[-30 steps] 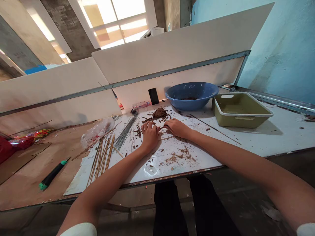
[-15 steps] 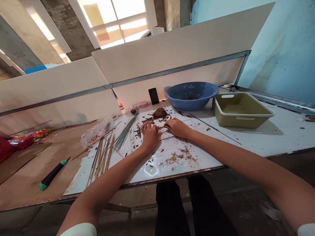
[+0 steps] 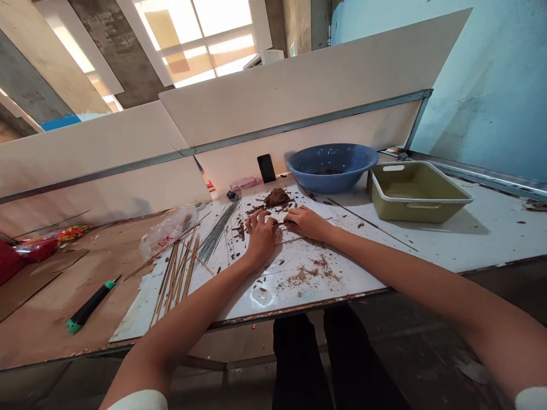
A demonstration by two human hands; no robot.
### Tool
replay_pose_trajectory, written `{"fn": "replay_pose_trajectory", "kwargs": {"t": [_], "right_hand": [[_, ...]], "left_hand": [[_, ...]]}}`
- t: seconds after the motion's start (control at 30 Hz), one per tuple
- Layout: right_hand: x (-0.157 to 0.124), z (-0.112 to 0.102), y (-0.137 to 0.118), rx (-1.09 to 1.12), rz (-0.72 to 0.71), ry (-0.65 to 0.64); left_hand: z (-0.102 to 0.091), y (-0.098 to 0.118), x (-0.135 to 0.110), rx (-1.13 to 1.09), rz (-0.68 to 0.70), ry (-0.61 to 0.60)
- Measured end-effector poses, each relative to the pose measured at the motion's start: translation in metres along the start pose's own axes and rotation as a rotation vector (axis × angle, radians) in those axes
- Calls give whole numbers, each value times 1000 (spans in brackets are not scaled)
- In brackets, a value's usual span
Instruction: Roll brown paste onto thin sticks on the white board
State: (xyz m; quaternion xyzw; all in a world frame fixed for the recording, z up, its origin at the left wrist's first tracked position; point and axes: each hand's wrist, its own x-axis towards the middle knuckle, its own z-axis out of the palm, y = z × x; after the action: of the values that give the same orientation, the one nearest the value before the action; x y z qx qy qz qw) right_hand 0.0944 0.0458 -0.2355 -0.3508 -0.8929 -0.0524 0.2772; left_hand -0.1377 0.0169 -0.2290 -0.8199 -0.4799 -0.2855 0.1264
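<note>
You're hunched over the brown crumbs with your left hand [image 3: 261, 236] and right hand [image 3: 306, 223] almost meeting

Your left fingers [image 3: 260, 219] and right fingers [image 3: 293, 214] are curling down toward each other, but I can't tell if they're pinching anything. The brown crumbs [image 3: 256, 209] are scattering around them on the white-topped worktop [image 3: 491, 242], and a lump of crumbly brown stuff [image 3: 277, 197] is sitting just past your fingers, not touching them. Off your left hand, a bundle of thin wires [image 3: 217, 232] and some bamboo sticks [image 3: 177, 273] are lying side by side. Past your right hand, a blue bowl [image 3: 331, 169] and an olive plastic tray [image 3: 414, 193] are sitting well back.
</note>
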Motion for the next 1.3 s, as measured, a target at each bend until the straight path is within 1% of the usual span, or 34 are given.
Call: {"fn": "replay_pose_trajectory", "kwargs": {"t": [0.1, 0.27, 0.37, 0.6, 0.73, 0.93, 1.07, 1.2, 1.3], "right_hand": [[1, 3, 1, -38, 15, -11], [1, 7, 3, -8, 33, 20], [1, 8, 4, -8, 32, 17], [0, 4, 0, 27, 24, 10], [-1, 2, -3, 77, -2, 20], [1, 5, -2, -1, 10, -18], [3, 6, -2, -4, 14, -9], [2, 5, -2, 13, 8, 12], [2, 5, -1, -14, 9, 6]], "left_hand": [[1, -1, -1, 9, -5, -1], [3, -2, -1, 16, -9, 5], [4, -2, -1, 7, -22, 9], [3, -1, 0, -27, 33, -8], [2, -2, 0, -35, 31, -3], [0, -1, 0, -16, 21, -2], [0, -1, -1, 5, -3, -13], [2, -2, 0, 11, 5, -16], [2, -1, 0, 18, -13, -24]]}}
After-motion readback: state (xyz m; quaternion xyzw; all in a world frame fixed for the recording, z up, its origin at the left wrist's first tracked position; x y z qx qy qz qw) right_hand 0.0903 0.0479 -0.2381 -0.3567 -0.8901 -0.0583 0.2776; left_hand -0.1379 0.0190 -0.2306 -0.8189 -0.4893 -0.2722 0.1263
